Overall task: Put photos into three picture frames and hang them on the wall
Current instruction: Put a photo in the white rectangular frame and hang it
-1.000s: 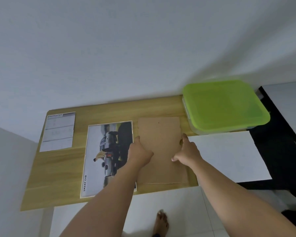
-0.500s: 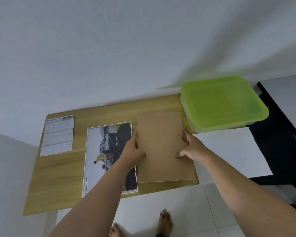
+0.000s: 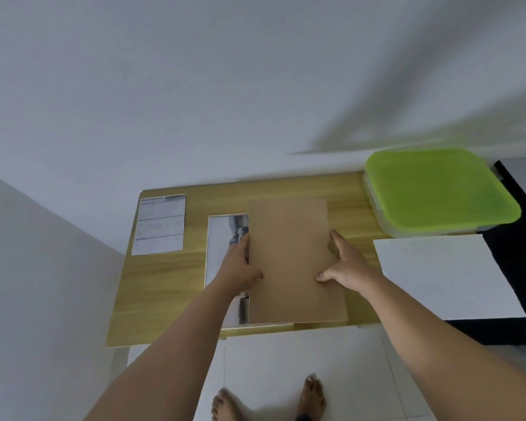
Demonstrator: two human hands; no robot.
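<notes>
— Two hands on what, exactly?
— One plain brown board [image 3: 292, 259], rectangular and unmarked. It is held over the wooden table [image 3: 164, 287] and covers the right part of the photo [image 3: 222, 247] lying there.
— And the grip?
— The left hand [image 3: 240, 268] curls round its left edge. The right hand [image 3: 343, 265] clasps the right edge, thumb on the face.
</notes>
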